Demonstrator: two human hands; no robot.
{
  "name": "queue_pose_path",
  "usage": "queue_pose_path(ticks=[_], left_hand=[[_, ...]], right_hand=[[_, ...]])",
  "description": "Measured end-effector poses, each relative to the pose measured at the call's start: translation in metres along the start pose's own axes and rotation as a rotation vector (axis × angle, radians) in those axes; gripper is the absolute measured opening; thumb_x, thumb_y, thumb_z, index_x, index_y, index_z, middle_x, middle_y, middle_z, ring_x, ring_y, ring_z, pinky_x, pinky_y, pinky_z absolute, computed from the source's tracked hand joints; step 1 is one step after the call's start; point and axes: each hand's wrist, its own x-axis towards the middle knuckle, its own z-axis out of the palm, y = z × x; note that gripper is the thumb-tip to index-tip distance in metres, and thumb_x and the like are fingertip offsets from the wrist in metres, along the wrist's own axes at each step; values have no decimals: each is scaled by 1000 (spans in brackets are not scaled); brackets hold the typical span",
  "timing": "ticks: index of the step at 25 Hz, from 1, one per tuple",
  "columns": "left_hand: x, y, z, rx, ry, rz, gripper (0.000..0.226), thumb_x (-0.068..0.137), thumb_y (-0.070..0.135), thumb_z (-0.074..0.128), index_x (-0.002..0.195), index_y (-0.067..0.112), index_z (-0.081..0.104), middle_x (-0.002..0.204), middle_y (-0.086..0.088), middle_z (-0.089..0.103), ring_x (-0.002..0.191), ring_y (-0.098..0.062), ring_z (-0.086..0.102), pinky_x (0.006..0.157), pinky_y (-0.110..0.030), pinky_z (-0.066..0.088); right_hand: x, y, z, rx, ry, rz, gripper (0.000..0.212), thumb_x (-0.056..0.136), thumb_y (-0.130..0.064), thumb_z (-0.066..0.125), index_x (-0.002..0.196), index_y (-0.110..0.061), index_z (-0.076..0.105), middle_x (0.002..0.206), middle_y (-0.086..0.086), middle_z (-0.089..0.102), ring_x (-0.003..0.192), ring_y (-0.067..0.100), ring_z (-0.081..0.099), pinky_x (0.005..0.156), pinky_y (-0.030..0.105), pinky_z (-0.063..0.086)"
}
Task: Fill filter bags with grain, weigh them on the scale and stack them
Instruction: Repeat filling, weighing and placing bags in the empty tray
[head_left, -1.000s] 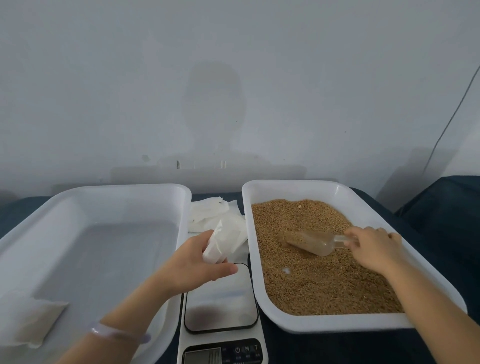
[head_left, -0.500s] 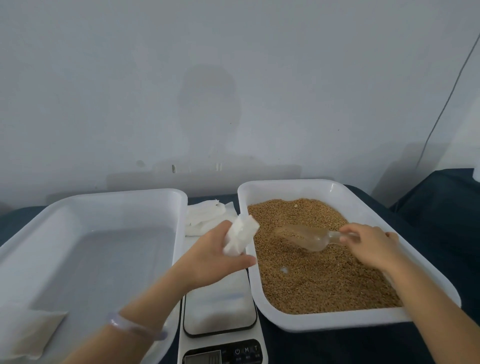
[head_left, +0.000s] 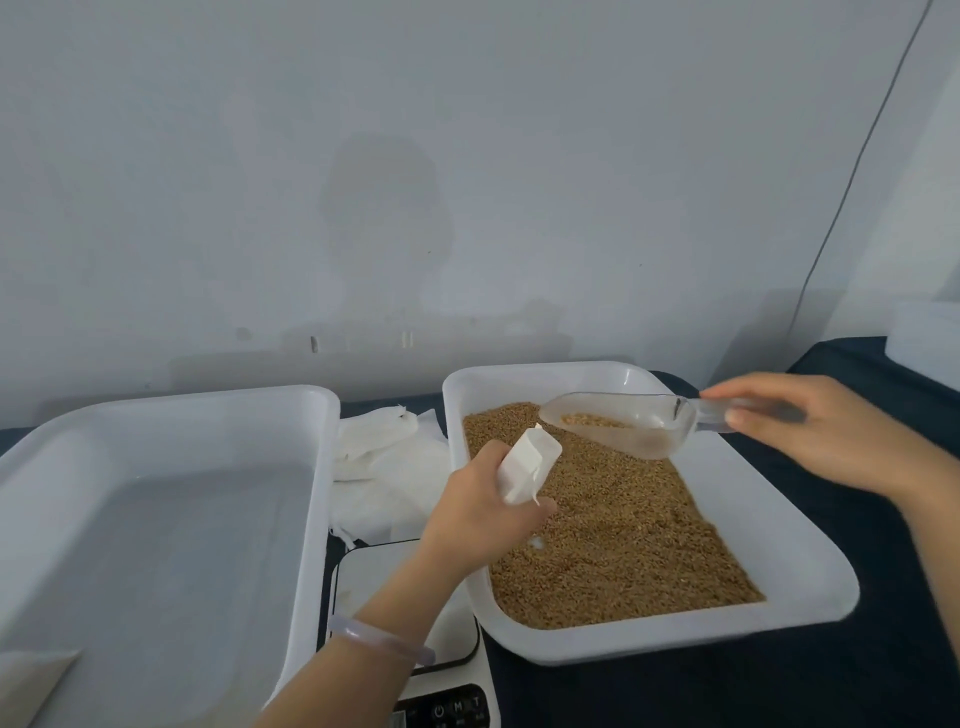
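Observation:
My left hand (head_left: 480, 506) grips a white filter bag (head_left: 527, 467) with its mouth held open, above the left edge of the grain tray (head_left: 810, 587). My right hand (head_left: 815, 431) holds the handle of a clear plastic scoop (head_left: 618, 423), lifted above the brown grain (head_left: 613, 530). A little grain lies in the scoop, whose tip is just right of the bag's mouth. The scale (head_left: 363, 582) stands between the two trays, partly hidden under my left forearm. A filled bag (head_left: 31, 680) lies in the left tray's near corner.
A large white tray (head_left: 311, 467) stands at the left. Spare white filter bags (head_left: 384, 457) lie behind the scale, between the trays. The table carries a dark blue cloth (head_left: 883, 675). A grey wall rises behind, and a white box (head_left: 924, 338) sits at the far right.
My right hand has lifted the scoop out of the grain and swung it up. My left hand has carried the bag right, over the grain tray, towards the scoop's tip.

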Motion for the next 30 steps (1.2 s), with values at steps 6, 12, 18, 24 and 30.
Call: queue_pose_path(ticks=[6,12,18,24,30], left_hand=[[-2,-4,9,13,92,21,33,73,37,75,82,31,44,75,12,56,59,-2,54,50,-22,45],[-4,-2,14,106,95,69,34,71,38,73,92,26,49,78,13,57,73,-12,60,60,-36,53],[-4,-4,14,84,114,85,34,72,37,74,93,25,50,78,12,59,74,-12,60,58,-32,51],[-4,-7,14,45,121,88,28,72,34,73,86,30,49,69,14,54,60,-3,53,50,-20,42],[-5,-9,14,-14,130,80,24,72,31,73,84,29,52,63,14,56,56,1,56,44,-15,41]], right_hand=[[7,-17,-21,-201,-36,-32,23,88,-34,61,93,-56,61,110,-24,63,119,6,49,107,32,29],[23,-37,-35,-471,-21,-147,24,86,-40,59,84,-63,52,99,-26,62,100,1,46,101,28,18],[28,-39,-30,-522,21,-227,29,87,-39,59,81,-64,47,94,-28,56,92,-1,41,93,24,13],[29,-42,-29,-530,37,-270,31,87,-37,60,83,-65,46,94,-28,54,90,-2,39,95,24,11],[28,-39,-26,-476,21,-249,30,86,-35,61,86,-63,49,96,-28,56,95,-1,42,97,26,15]])
